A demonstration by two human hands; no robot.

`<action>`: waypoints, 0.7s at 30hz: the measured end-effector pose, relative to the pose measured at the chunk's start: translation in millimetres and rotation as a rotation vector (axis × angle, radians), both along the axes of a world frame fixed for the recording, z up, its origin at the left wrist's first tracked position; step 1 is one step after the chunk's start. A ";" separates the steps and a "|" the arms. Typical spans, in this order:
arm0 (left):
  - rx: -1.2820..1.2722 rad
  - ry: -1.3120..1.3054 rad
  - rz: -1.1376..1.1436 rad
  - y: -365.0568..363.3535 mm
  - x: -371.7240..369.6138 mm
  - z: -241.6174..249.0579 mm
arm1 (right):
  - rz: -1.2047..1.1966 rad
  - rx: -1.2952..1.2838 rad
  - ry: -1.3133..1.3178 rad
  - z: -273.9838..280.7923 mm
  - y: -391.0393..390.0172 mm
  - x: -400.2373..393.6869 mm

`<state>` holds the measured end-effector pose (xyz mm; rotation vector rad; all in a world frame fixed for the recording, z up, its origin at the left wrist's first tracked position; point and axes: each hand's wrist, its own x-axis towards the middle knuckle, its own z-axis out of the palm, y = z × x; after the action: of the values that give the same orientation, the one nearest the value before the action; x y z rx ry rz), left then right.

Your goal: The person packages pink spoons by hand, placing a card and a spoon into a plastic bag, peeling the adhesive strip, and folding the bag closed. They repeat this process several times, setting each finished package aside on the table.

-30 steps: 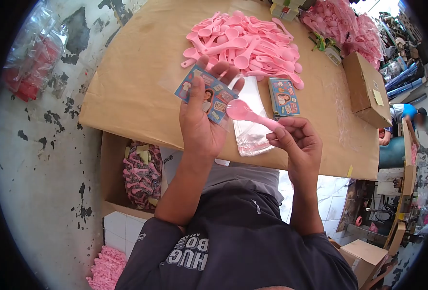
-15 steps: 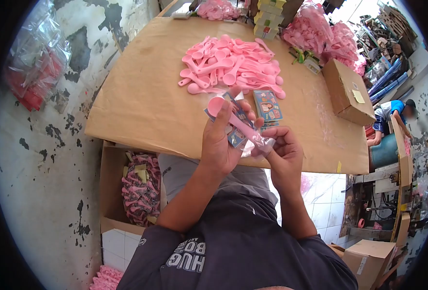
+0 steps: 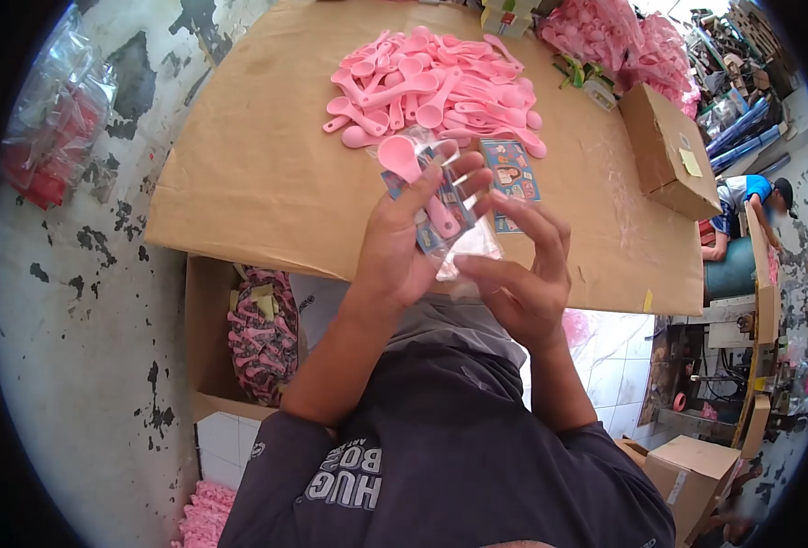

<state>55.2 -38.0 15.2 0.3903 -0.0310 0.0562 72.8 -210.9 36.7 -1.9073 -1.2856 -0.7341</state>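
Pink spoon (image 3: 400,159) in left hand (image 3: 397,245), right hand (image 3: 530,285) newly spread.

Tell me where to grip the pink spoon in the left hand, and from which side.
Likely best: pinch the pink spoon at its handle's lower end, coming from the side of the right hand. The bowl points up and away, the handle slants toward that side, and the thumb of the left hand crosses its middle.

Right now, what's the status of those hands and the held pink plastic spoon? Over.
Left hand holding pink plastic spoon with blue printed card. Right hand open alongside, touching unclear. Nothing visibly blocking either hand.
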 end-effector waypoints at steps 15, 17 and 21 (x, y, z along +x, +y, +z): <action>0.033 0.089 -0.260 6.9 10.7 3.0 | -0.017 -0.029 0.190 -0.5 17.4 44.3; 0.042 0.109 -0.260 9.9 7.8 4.1 | 0.146 0.069 0.311 3.0 15.8 51.3; 0.125 0.047 -0.004 19.7 10.2 7.4 | 0.218 0.595 1.044 5.1 15.0 38.9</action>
<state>65.4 -18.3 22.6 0.5162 0.0116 0.0414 111.7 -195.9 41.8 -1.2876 -0.4980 0.0574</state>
